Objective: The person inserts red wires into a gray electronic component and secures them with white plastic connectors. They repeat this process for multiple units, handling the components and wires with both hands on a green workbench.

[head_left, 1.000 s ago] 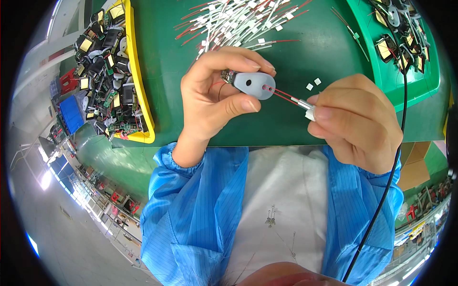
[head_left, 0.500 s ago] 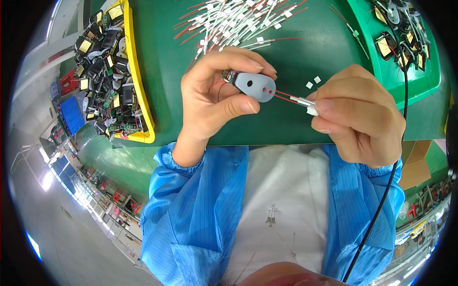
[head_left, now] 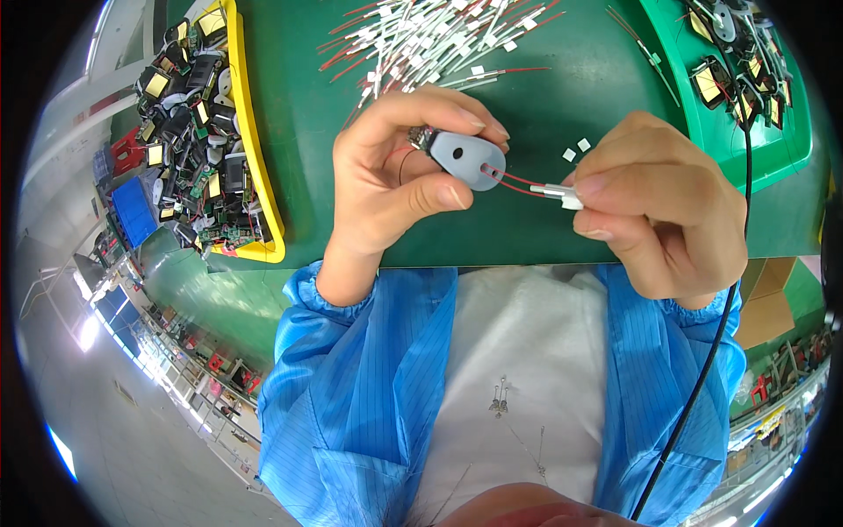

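My left hand is closed round a small device with a grey oval plastic cover, a dark hole in its middle and a slot at its right end. Electronic parts show at the device's left end, against my fingers. Two thin red wires run from the slot towards my right hand. That hand pinches a white-sleeved wire piece with a white tab between thumb and fingers. The wires bow slightly between the hands. Both hands are above the green table.
A heap of white-and-red wire pieces lies at the far middle. On the left stands a yellow bin full of device assemblies; a green tray with more is on the right. Two white squares lie nearby. A black cable passes my right arm.
The red wires have gone from nearly straight to slightly bowed. My right hand has tilted a little, and the device has shifted slightly left.
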{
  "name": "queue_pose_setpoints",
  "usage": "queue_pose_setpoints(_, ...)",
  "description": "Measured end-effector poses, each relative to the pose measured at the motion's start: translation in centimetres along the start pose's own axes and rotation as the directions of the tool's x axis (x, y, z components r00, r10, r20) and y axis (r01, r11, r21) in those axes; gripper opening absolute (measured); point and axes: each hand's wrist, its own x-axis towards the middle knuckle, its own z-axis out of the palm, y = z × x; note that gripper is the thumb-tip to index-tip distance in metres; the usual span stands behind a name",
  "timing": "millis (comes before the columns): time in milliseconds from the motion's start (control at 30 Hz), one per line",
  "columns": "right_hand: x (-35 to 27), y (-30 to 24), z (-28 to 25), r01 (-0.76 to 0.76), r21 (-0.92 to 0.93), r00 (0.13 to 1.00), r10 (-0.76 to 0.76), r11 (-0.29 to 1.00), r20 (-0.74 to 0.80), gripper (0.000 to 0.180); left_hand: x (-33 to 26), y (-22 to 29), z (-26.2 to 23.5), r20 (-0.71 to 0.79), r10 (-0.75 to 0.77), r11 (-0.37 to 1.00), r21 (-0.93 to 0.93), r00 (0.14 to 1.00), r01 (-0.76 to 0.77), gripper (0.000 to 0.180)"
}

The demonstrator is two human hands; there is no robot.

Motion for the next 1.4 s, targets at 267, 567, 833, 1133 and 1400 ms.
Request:
queue_pose_setpoints(267, -0.16, -0.02, -0.3, -0.071, 0.05, 0.997, 0.071, 0.996, 0.006, 0.017, 0.16, -0.55, -0.02, -0.006, 0.041, 0.978, -0.205, 0.999, -0.041, 0.039)
queue_pose_setpoints(567, -0.13, -0.17, 0.19, 0.064, -0.093, 0.997, -0.067, 0.994, -0.023, 0.023, 0.15, -0.43, -0.02, 0.014, -0.003, 0.981, -0.196, 1.0, 0.006, 0.038)
queue_pose_setpoints(833, -0.32, -0.54, 0.32, 0.073, -0.187, 0.995, -0.084, 0.98, -0.052, 0.03, 0.31, -0.6, 0.01, 0.02, 0.022, 0.991, -0.135, 1.0, -0.019, 0.038)
queue_pose_setpoints(1133, -0.46, -0.27, 0.32, 0.083, -0.157, 0.994, -0.092, 0.984, -0.053, 0.028, 0.26, -0.57, 0.12, 0.001, 0.002, 0.989, -0.149, 1.0, -0.002, 0.038)
queue_pose_setpoints(1400, -0.13, -0.81, -0.58, -0.277, 0.146, 0.96, 0.278, 0.95, 0.013, 0.019, 0.25, -0.53, 0.21, 0.047, -0.006, 0.972, -0.233, 0.999, 0.017, 0.039)
